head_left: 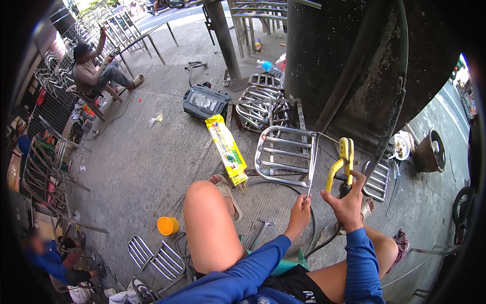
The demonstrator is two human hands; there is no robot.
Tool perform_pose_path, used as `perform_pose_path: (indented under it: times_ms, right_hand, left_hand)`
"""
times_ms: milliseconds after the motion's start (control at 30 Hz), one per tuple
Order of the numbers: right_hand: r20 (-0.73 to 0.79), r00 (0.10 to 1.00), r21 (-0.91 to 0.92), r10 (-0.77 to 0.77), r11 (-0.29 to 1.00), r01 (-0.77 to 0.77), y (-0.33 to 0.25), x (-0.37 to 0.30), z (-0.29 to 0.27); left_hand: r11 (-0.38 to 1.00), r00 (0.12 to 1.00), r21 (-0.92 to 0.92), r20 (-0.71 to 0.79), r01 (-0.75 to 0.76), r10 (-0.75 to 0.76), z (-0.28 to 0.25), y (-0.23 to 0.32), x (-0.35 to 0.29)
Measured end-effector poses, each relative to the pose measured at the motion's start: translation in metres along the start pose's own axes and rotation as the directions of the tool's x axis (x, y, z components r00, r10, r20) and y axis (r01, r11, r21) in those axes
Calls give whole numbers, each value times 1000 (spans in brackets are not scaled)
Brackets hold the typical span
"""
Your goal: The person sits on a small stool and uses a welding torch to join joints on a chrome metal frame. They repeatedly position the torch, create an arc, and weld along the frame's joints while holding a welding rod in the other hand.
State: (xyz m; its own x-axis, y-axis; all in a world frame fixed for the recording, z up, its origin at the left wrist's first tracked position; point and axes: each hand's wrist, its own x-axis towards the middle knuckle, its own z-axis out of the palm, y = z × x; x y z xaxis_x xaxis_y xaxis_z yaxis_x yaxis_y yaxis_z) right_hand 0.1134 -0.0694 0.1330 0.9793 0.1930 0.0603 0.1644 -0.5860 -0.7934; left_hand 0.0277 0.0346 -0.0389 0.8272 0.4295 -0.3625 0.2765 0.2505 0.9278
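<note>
My right hand grips the dark handle of a yellow welding electrode holder, its thumb and fingers spread around it. A thin welding rod sticks out of the jaws toward the upper left. The fingers of my left hand are pinched on a thin bright metal rod along the right side of a chrome tube rack. Whether that rod is joined to the rack I cannot tell. The rack has several crossbars and lies in front of me. Its near edge is left of the electrode holder.
A pile of chrome racks stands behind, beside a dark case. A yellow packet of rods, a hammer, a yellow-orange tub and cables lie around my legs. Another person sits at the far left.
</note>
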Motion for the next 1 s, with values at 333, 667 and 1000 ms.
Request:
perform_pose_path:
  times_ms: [333, 667, 1000]
  right_hand:
    - [-55, 994, -8, -97, 995, 96, 4, 1, 3]
    - [-52, 994, -22, -97, 995, 96, 4, 4, 3]
    - [-34, 991, -165, -130, 979, 123, 45, 3, 11]
  left_hand:
    - [997, 998, 52, -3, 61, -61, -4, -7, 6]
    - [984, 981, 74, 99, 162, -169, -6, 22, -3]
    - [802, 991, 586, 118, -120, 62, -18, 18, -2]
